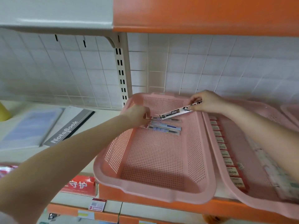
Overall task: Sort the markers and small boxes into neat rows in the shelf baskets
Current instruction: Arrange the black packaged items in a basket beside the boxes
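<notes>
A pink perforated basket (155,188) sits on the orange-edged shelf, mostly bare inside. Several long packaged markers (165,127) lie across its far half. My left hand (137,114) reaches over the basket's left wall and pinches the left ends of those packs. My right hand (205,101) holds one long white marker pack (177,112) by its right end, tilted down to the left just above the lying packs. A second pink basket (252,188) on the right holds a row of small boxes (226,152) with red edges, partly hidden by my right forearm.
A grey "Notebook" book (68,129) and a clear folder (29,126) lie on the shelf at left. A red box (79,185) sits below the basket's front left corner. The orange upper shelf (205,13) overhangs; a white wire grid backs the shelf.
</notes>
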The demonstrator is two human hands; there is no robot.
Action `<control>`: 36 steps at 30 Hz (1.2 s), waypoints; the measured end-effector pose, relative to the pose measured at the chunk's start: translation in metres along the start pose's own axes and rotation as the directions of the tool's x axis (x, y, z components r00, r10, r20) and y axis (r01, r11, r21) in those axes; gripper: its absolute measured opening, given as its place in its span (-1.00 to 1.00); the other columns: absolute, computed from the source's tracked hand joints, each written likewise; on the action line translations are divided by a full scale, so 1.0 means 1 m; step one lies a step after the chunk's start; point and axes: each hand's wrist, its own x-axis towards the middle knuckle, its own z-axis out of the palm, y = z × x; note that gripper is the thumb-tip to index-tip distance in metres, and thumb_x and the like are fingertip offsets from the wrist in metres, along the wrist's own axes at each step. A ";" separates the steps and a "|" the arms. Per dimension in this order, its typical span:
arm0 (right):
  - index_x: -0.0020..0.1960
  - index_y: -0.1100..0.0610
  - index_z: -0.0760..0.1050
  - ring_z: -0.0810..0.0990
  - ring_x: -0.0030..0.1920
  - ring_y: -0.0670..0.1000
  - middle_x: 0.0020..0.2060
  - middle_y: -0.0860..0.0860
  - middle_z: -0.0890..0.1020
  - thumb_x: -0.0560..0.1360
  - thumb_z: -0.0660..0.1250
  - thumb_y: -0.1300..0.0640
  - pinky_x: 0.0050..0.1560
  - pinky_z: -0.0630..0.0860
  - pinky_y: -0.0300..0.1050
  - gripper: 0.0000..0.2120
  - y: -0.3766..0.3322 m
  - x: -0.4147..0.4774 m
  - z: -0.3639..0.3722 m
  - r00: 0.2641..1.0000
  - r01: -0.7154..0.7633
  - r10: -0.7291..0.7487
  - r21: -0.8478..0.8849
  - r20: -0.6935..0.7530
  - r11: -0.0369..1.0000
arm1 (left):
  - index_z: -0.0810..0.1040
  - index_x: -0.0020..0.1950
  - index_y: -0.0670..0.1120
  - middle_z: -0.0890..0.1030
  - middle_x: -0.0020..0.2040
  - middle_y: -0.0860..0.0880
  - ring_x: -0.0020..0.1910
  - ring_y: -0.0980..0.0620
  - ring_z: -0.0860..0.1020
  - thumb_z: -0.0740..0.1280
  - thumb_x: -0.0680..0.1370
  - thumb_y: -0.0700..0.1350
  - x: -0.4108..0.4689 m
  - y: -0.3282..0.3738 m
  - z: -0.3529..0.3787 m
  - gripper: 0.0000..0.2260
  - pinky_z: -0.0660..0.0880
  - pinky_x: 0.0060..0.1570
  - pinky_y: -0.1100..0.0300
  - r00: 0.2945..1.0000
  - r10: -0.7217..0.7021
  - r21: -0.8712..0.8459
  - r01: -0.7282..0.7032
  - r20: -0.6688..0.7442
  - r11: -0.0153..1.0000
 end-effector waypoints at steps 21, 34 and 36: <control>-0.09 0.05 0.51 0.60 -0.33 -0.21 -0.29 -0.09 0.64 0.40 0.49 0.15 -0.25 0.52 -0.35 -0.83 -0.088 0.005 0.038 0.981 0.191 -0.155 0.474 -0.113 0.859 | 0.59 -0.07 -0.22 0.64 -0.24 -0.05 -0.28 0.14 0.63 0.44 0.46 -0.21 -0.041 0.025 -0.038 -0.89 0.59 -0.26 0.28 0.995 -0.102 -0.836 0.072 0.019 0.544; 0.03 0.04 0.62 0.62 -0.21 -0.10 -0.21 -0.14 0.66 0.47 0.41 0.16 -0.12 0.52 -0.30 -0.85 -0.068 -0.008 0.056 0.932 0.134 -0.153 0.082 0.327 0.988 | 0.52 0.00 -0.11 0.64 -0.11 -0.10 -0.15 -0.01 0.65 0.39 0.49 -0.27 -0.043 0.006 -0.043 -0.86 0.64 -0.17 0.08 0.922 -0.352 -0.924 -0.015 -0.161 0.383; 0.08 0.08 0.61 0.57 -0.27 -0.15 -0.24 -0.15 0.63 0.49 0.39 0.17 -0.12 0.51 -0.23 -0.83 -0.067 -0.011 0.053 0.885 0.163 -0.127 -0.044 0.448 0.986 | 0.52 0.02 -0.07 0.63 -0.10 -0.08 -0.16 0.02 0.65 0.36 0.49 -0.31 -0.044 0.000 -0.043 -0.81 0.63 -0.21 0.17 0.938 -0.300 -0.866 -0.002 -0.176 0.500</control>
